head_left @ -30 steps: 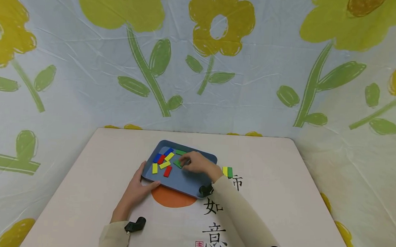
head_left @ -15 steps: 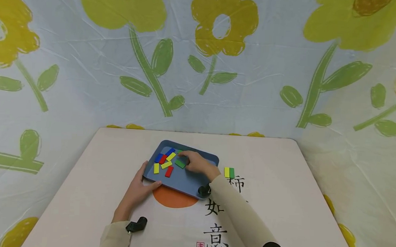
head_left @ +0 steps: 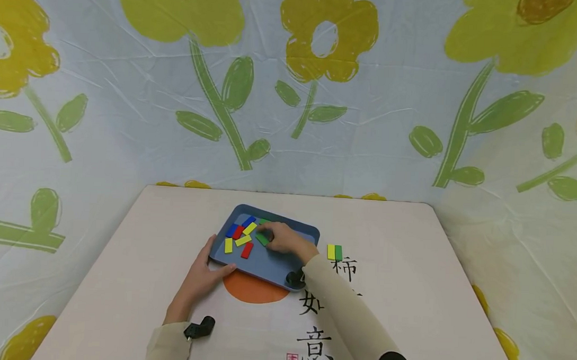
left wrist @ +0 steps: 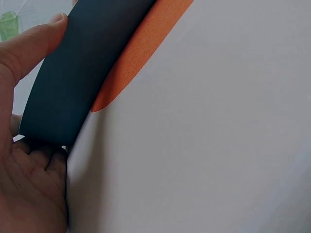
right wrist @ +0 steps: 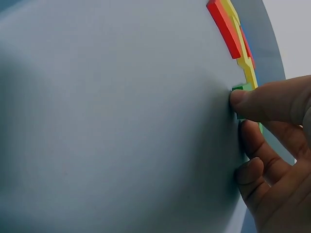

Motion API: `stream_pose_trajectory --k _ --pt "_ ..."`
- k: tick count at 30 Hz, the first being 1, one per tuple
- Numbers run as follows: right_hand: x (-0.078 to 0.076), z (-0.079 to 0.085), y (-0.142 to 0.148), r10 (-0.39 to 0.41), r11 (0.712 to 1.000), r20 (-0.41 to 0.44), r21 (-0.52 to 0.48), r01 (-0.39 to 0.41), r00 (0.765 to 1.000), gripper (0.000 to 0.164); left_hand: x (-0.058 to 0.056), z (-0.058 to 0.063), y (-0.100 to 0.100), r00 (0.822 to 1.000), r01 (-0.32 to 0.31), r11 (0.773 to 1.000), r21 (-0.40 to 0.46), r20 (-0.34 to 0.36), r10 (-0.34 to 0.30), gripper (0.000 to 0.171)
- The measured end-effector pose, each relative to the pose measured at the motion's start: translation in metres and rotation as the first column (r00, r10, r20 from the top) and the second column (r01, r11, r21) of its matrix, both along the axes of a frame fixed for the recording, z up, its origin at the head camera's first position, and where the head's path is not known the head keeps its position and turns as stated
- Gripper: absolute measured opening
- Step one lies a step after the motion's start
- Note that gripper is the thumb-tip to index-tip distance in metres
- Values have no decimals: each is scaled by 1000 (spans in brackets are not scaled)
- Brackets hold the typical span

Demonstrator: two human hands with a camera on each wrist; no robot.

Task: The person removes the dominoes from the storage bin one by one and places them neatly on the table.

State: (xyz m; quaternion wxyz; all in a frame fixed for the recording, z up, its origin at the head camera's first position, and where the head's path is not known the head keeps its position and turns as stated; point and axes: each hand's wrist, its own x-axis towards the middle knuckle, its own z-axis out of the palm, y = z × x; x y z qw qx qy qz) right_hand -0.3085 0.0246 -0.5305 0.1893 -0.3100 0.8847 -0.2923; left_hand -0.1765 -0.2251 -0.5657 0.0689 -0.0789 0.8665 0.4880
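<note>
In the head view we saw the right hand over the tray, at the near green block, which lay in the tray's far half, just right of the cluster of yellow blocks, red blocks and blue blocks. We took the step in hand to be picking out this block. On the table, right of the tray, a yellow piece and a green piece lay side by side; we judged them a pair already set out. The next move, in our reading, called for a secure pinch and a lift that left the neighbouring blocks undisturbed, the far green block among them.

Pose: the right sleeve ran in from the lower right, and the wrist crossed above the tray's right part with the fingers directed leftward. The right hand was grasping the near green block: its thumb lay against the block in the right wrist view, and its index finger stood on the opposite side in the head view. How firm the pinch was, we could not tell.

The left hand grasped the tray at its near left corner, thumb along the near edge and another finger up the left side; in the left wrist view its remaining fingers curled beneath. We read this as a steadying hold.
</note>
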Motion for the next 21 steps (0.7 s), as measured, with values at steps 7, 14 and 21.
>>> stream_pose_trajectory --k 7,14,21 --pt "0 -1 2 -17 1000 0 3 17 1000 47 -1 0 1 1000 0 1000 -5 -5 0 116" --pt "4 9 13 -55 996 67 -67 60 996 49 -1 -1 0 1000 1 1000 1 -9 -1 116" --pt "10 22 33 -103 983 58 -148 111 993 50 1 0 -1 1000 10 1000 -5 -9 -10 117"
